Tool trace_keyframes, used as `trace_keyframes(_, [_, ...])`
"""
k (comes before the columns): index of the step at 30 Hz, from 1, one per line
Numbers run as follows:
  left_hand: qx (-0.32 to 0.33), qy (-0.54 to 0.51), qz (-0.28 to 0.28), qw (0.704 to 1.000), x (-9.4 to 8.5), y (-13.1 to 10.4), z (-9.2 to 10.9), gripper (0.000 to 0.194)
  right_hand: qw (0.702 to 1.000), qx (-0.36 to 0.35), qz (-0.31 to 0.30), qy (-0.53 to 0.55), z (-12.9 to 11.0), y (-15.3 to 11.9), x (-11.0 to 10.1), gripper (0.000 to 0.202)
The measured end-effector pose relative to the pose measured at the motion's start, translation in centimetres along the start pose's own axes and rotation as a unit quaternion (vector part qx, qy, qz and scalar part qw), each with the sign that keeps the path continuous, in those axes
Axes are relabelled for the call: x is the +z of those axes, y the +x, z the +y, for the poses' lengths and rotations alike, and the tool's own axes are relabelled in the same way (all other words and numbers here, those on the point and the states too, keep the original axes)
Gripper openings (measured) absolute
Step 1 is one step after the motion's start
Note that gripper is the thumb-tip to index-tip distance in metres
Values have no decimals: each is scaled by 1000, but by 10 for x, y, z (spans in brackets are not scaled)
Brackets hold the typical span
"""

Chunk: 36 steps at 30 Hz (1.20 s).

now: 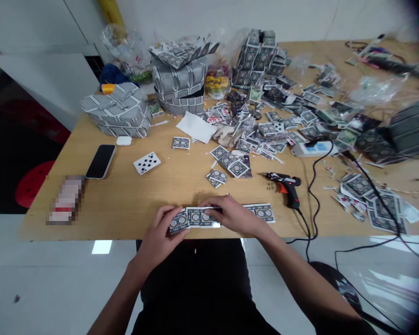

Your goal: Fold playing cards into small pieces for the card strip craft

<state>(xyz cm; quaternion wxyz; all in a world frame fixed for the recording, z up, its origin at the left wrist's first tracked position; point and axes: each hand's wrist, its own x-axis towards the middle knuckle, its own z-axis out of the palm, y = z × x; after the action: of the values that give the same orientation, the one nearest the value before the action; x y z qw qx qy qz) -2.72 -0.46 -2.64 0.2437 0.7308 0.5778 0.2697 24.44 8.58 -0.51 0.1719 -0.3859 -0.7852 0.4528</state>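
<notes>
A row of dark patterned playing cards [194,217] lies along the table's front edge, its right end [264,212] showing past my right wrist. My left hand [164,231] is wrapped round a patterned card piece [179,222] at the row's left end, thumb below and fingers above. Over the middle of the row, my right hand [226,212] has its thumb and fingers pressed together; whatever they grip is hidden. A glue gun [287,186] lies to the right. Behind the row are loose cards [217,177], overlapping cards [228,159] and a ten of spades [147,163].
The wooden table [125,195] holds a phone [100,161] and a white case [124,140] at left. Grey woven baskets [117,111] and a card structure [254,58] stand behind. Card scraps [265,135] spread rightward beside a power strip [314,148]. A black cable [313,195] runs over the front edge.
</notes>
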Motion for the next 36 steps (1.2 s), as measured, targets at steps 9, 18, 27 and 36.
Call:
trace_keyframes(9, [-8, -23, -50, 998, -1, -1, -3, 53, 997, -9, -75, 22, 5, 10, -13, 22])
trace_keyframes(18, [-3, -58, -75, 995, -5, 1, -2, 52, 994, -26, -98, 32, 7, 13, -17, 25])
trace_keyframes(27, [17, -66, -86, 994, -8, 9, 0, 53, 993, -12, -96, 68, 9, 13, -13, 24])
trace_keyframes(36, [21, -121, -88, 988, -3, 20, 6, 57, 987, -3, -66, 143, 12, 14, -8, 25])
